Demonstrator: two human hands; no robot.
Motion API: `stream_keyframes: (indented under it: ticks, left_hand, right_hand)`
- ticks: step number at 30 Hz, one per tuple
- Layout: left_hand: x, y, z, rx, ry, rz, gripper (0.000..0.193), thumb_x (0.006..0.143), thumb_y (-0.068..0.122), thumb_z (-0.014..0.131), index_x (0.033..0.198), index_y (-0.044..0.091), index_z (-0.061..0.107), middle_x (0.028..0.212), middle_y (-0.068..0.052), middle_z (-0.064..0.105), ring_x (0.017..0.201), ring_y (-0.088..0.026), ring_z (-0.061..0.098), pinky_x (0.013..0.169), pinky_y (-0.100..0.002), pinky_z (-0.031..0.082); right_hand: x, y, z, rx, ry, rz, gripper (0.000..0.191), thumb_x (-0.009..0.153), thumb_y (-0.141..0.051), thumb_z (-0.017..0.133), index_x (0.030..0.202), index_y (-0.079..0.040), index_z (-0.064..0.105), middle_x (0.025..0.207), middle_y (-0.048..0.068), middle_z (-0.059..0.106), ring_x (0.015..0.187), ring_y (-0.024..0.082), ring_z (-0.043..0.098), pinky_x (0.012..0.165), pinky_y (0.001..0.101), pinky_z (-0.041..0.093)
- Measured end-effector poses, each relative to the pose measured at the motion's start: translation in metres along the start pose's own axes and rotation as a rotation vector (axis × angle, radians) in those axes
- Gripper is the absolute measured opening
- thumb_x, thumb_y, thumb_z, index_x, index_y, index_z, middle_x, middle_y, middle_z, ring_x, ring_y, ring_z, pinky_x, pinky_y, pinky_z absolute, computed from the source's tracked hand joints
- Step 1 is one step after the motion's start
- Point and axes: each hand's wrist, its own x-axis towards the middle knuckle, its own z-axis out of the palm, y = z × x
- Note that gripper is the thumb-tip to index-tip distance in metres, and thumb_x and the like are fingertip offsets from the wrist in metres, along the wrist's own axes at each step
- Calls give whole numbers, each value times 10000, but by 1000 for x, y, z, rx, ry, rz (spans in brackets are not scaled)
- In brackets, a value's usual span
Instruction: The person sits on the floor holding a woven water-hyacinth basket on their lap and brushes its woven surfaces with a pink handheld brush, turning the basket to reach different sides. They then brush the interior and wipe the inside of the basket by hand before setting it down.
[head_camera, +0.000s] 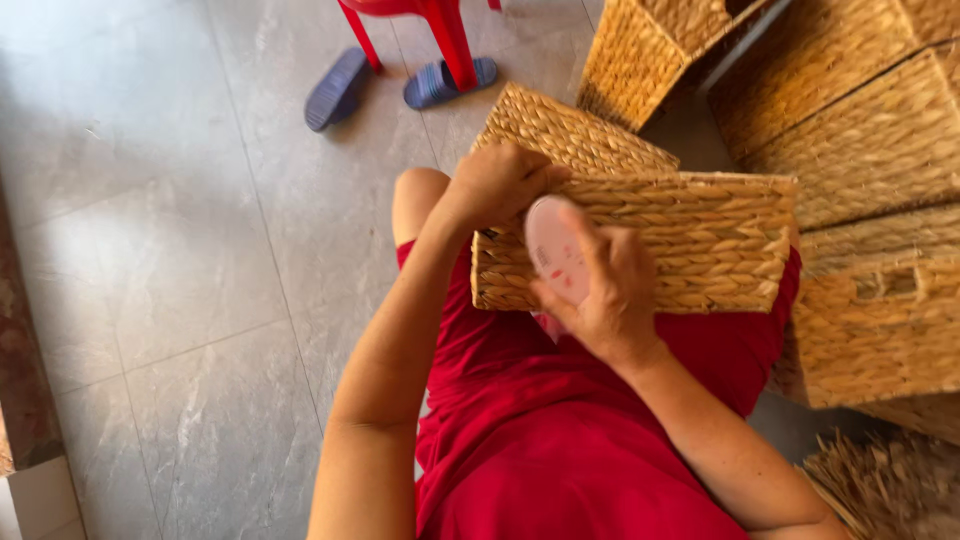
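A rectangular woven straw basket (700, 240) rests on my lap, tipped so one long side faces me. My left hand (500, 182) grips its upper left corner. My right hand (605, 290) presses a flat pale pink oval object (553, 255) with small red marks against the basket's near side; my fingers wrap its right edge. I sit in red clothes (560, 440), one bare knee (420, 195) showing beside the basket.
Several more woven baskets (860, 130) are stacked at the right, one lower down (880, 330). Loose straw (890, 490) lies at the bottom right. A red plastic chair leg (450, 40) and two dark blue slippers (337, 88) stand on the grey tiled floor (170, 250).
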Motion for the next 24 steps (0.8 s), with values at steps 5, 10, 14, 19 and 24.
stream_keyframes:
  ticks: [5,10,14,19,24]
  left_hand:
    - [-11,3,8,102,50,9,451,1006,519,594,844,136,769,733,-129,705,678,-358,679,620,-496,529]
    - [-13,9,4,33,80,33,406,1011,490,618,853,152,779,705,-104,708,668,-333,683,648,-480,530]
    - [-12,13,-1,-12,78,36,386,1018,462,617,867,149,786,712,-102,712,664,-330,684,640,-477,525]
    - [-17,12,-9,-64,53,-7,430,1058,465,605,873,115,774,694,-143,673,643,-357,655,607,-482,502]
    - [-23,10,-7,-43,47,-32,475,1077,450,611,804,79,727,673,-146,656,624,-358,641,604,-468,498]
  right_hand:
    - [-39,76,-44,-164,48,214,888,926,-316,886,1607,-153,339,1260,127,548,1124,273,527,987,460,433]
    - [-59,118,-80,-219,221,425,854,968,-129,867,1624,-126,321,1506,177,475,1425,321,470,1187,424,449]
    - [-39,67,-51,-145,156,277,849,996,-163,860,1631,-115,300,1355,149,484,1265,276,498,1065,416,479]
    - [-8,-22,-7,23,-29,55,859,842,-263,858,1564,-163,404,1096,85,535,1006,273,519,869,453,457]
    - [-15,1,-19,-12,-28,-19,871,871,-306,897,1572,-150,404,1112,91,549,1010,266,519,882,456,455]
